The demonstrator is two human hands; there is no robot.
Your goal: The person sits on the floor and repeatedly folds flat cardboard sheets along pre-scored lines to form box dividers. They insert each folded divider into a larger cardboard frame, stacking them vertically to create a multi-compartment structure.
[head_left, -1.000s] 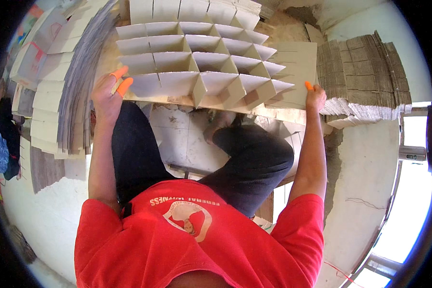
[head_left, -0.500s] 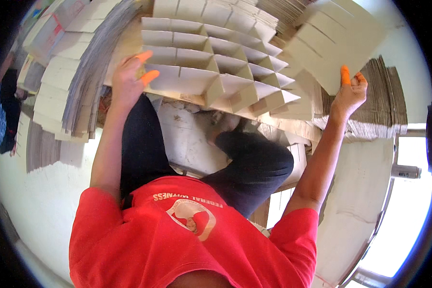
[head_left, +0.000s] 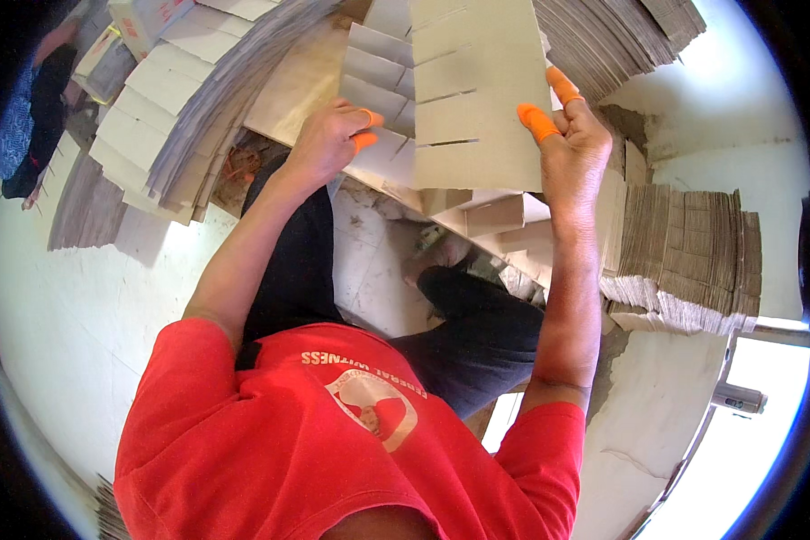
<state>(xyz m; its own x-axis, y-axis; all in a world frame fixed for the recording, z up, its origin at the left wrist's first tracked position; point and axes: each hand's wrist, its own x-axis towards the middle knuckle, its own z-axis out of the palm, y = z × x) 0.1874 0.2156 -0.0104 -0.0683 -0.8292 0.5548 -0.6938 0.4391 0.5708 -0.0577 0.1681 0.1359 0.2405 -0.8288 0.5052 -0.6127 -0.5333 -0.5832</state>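
Note:
My right hand (head_left: 574, 148), with orange covers on thumb and forefinger, grips a slotted cardboard sheet (head_left: 477, 90) by its right edge. The sheet stands over a grid of interlocked cardboard dividers (head_left: 382, 72) and hides much of it. At the grid's near left side, my left hand (head_left: 324, 144) has its orange-covered thumb and finger drawn close together on the end of a divider strip. The exact contact there is partly hidden by the fingers. Open cells of the grid (head_left: 495, 214) show below the sheet's lower edge.
Stacked slotted cardboard sheets (head_left: 189, 90) rise at the left, with another stack (head_left: 85, 198) beside them. More stacks stand at the far right (head_left: 612, 36) and right (head_left: 693, 243). The grid rests on a wooden board (head_left: 297, 85). My legs (head_left: 477, 337) are below it.
My right hand has brought the cardboard sheet leftward over the grid. My left thumb and finger, spread before, have come together at the grid's side. The whole view has shifted.

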